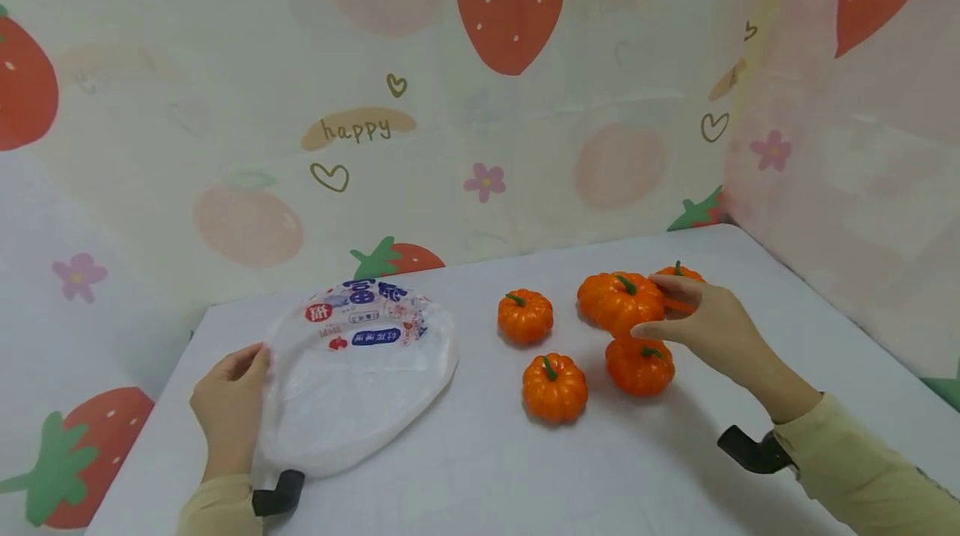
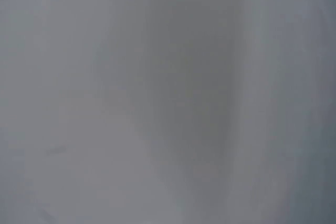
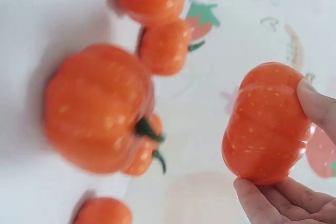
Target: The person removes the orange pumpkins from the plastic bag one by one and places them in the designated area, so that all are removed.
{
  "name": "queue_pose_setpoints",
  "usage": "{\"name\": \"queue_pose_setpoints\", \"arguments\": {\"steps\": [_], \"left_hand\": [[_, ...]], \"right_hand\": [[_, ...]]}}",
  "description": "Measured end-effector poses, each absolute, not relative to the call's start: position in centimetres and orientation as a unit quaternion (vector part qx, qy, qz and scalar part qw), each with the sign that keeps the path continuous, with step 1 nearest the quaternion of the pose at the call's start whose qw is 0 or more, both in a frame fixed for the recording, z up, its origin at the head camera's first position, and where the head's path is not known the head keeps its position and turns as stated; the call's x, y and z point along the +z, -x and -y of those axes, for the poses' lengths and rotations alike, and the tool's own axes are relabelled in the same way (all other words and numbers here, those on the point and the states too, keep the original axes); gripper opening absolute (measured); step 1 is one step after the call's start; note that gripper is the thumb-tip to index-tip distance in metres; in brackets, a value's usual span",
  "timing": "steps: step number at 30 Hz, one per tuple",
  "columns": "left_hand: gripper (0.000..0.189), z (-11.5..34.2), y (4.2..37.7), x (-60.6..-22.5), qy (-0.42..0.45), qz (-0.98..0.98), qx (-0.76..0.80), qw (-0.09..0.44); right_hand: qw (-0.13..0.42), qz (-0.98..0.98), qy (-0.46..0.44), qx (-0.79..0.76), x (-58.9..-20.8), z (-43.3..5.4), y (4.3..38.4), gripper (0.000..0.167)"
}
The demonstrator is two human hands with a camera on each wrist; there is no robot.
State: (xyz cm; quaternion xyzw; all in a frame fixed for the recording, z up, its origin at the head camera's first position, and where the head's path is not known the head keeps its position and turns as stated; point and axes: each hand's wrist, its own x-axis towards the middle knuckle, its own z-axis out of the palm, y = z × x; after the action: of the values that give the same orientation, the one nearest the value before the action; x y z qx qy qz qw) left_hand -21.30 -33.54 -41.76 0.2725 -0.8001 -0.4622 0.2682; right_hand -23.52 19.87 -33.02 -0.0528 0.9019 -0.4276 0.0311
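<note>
My left hand [image 1: 231,403] pinches the left edge of a white plastic bag [image 1: 360,403], which has red and blue print along its far side. Pale, blurred material fills the left wrist view, and no fingers show there. A small orange pumpkin [image 3: 270,124] is held between the thumb and fingers of my right hand [image 1: 708,328], raised off the table. In the head view this held pumpkin [image 1: 628,307] overlaps others behind it. Below it sits another pumpkin [image 1: 640,367] with a green stem.
More small pumpkins stand on the white table [image 1: 480,478]: a front one [image 1: 555,388], a pumpkin nearer the bag [image 1: 525,317] and a far right one [image 1: 678,273] partly hidden by my hand. A strawberry-printed cloth [image 1: 525,127] hangs behind the table.
</note>
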Motion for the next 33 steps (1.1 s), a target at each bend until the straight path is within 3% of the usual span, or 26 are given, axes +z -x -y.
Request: {"name": "queue_pose_setpoints", "arguments": {"steps": [14, 33], "left_hand": [[0.040, 33.3, 21.1, -42.1, -0.276, 0.803, -0.454, 0.271], [0.041, 33.2, 21.1, -41.2, -0.273, 0.804, -0.454, 0.271]], "right_hand": [[0.036, -0.912, -0.006, -0.409, -35.6, -26.7, 22.1, 0.096], [0.071, -0.931, -0.053, -0.353, -39.2, -29.7, 23.6, 0.099]]}}
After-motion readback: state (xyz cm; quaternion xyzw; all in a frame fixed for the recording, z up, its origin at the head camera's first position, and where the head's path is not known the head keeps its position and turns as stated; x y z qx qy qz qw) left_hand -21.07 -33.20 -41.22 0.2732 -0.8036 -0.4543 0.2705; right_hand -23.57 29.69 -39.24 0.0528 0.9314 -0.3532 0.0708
